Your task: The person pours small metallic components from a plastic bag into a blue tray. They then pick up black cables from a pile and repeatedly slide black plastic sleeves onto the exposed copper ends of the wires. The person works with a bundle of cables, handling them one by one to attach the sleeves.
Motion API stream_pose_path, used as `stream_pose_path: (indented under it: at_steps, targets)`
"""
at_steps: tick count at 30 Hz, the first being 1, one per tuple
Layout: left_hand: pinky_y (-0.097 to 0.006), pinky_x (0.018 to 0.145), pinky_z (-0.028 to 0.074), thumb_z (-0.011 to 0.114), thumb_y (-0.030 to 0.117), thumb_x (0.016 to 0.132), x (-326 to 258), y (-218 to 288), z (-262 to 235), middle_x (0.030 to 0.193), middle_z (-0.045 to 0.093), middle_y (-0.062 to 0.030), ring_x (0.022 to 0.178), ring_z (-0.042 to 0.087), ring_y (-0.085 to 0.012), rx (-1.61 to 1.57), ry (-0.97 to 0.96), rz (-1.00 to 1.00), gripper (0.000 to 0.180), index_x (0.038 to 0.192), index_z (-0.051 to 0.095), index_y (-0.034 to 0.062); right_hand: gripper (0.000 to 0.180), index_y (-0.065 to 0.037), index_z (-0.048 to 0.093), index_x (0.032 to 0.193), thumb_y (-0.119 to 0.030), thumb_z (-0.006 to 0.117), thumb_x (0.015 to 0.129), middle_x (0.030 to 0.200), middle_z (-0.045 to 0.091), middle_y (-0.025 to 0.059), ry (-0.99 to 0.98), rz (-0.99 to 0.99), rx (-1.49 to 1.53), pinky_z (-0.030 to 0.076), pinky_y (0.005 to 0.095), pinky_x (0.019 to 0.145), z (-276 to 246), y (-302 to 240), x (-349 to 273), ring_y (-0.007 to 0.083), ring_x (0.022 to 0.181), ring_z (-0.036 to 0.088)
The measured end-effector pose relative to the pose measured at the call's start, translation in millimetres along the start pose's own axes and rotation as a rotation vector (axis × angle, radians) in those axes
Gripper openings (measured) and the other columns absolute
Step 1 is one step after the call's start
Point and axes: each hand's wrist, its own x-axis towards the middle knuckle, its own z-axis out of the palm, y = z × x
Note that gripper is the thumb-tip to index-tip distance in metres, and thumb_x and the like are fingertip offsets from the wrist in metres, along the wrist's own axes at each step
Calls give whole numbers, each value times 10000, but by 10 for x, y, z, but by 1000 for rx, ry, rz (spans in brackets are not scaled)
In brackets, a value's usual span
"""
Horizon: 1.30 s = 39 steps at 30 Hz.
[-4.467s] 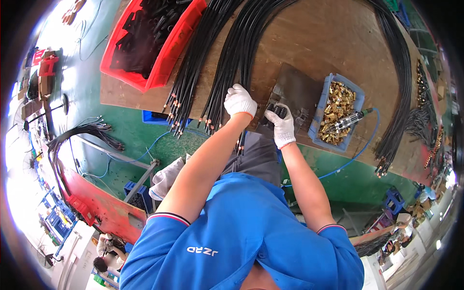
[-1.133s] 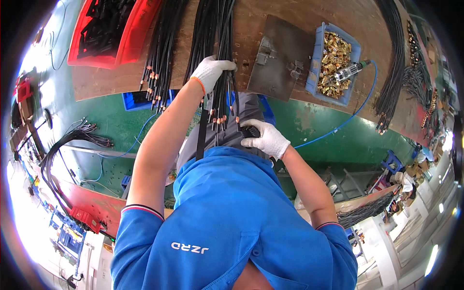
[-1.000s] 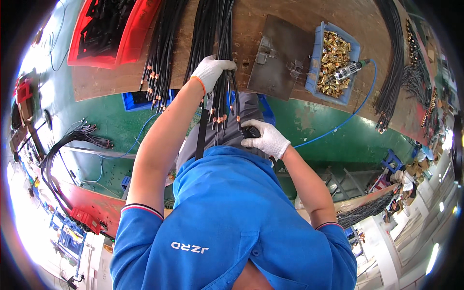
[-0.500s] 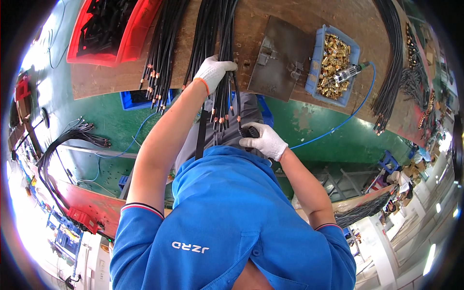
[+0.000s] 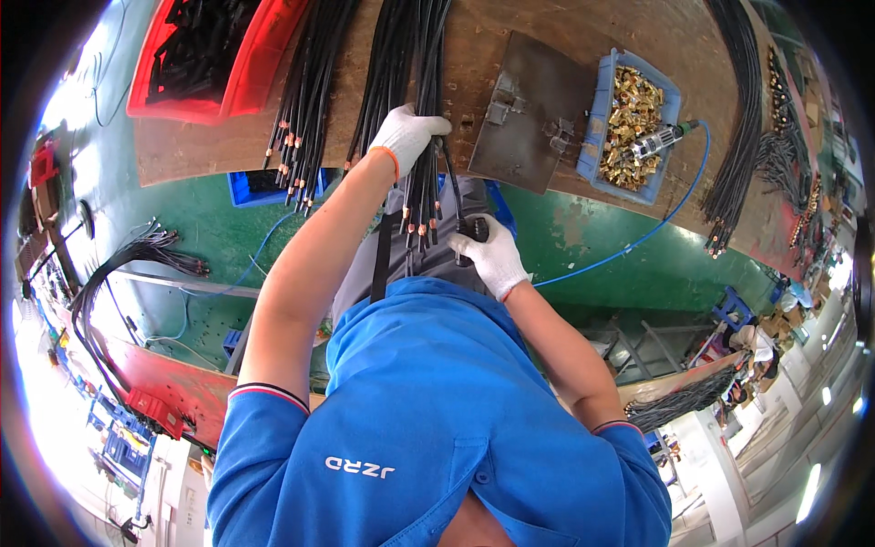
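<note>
My left hand point(image 5: 407, 139), in a white glove, is closed round a bundle of black cables point(image 5: 422, 187) at the table's front edge. Their bare copper ends hang down over my lap. Lower and to the right, my gloved right hand point(image 5: 492, 257) is closed on short black sleeves point(image 5: 475, 228). One cable point(image 5: 454, 182) stands apart from the bundle and runs down to these sleeves. Its tip is hidden there, so I cannot tell whether it sits inside a sleeve.
A red bin point(image 5: 251, 77) of black sleeves stands at the far left, near more copper-ended cables point(image 5: 305, 118). Right of my hands are a dark metal plate point(image 5: 524, 109) and a blue bin point(image 5: 592, 137) of brass fittings, with an air tool point(image 5: 658, 141) and its blue hose on top.
My right hand has moved up a little with the sleeves. The separate cable's copper tip, visible before, is now hidden at that hand. My left hand has barely moved.
</note>
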Motion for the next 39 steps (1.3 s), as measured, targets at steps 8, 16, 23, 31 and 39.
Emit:
stream_pose_path:
  at_steps: [8, 16, 23, 31, 39]
  targets:
    - [-337, 694, 568, 778, 173, 843, -47, 115, -86, 908, 721, -112, 756, 694, -189, 15, -63, -45, 359, 1117, 692, -42, 321, 24, 736, 1104, -219, 793, 903, 944, 744, 51, -116, -126, 282, 533, 313, 812, 10, -249, 616, 135, 855, 651]
    - [-303, 640, 531, 724, 232, 944, -60, 102, -426, 881, 707, -73, 718, 666, -145, 17, -126, -48, 292, 1130, 675, 11, 528, 73, 714, 1161, -300, 834, 808, 1092, 772, 209, 52, -254, 18, 552, 384, 901, 25, -1019, 1706, 287, 992, 741]
    - [-329, 672, 574, 707, 157, 935, -1, -25, -509, 902, 726, -112, 752, 699, -184, -162, -204, -81, 285, 1136, 672, -42, 345, -23, 610, 1177, 14, 679, 840, 990, 629, 66, -68, -22, 694, 596, 496, 824, -250, -1312, 1588, 242, 880, 639]
    - [-317, 651, 579, 774, 193, 834, 51, -9, -476, 979, 755, -110, 779, 733, -177, -66, -167, -164, 392, 1146, 693, -30, 468, 3, 612, 1297, -83, 817, 885, 1121, 662, 77, -195, -26, 529, 643, 396, 819, -280, -745, 946, 200, 989, 670]
    - [-304, 656, 561, 795, 119, 815, -101, 104, -290, 877, 703, -63, 719, 665, -156, -110, -133, -80, 308, 1084, 704, -1, 500, 4, 677, 1320, -137, 830, 866, 1101, 728, 65, -270, -196, -6, 541, 300, 896, -308, -440, 419, 127, 966, 654]
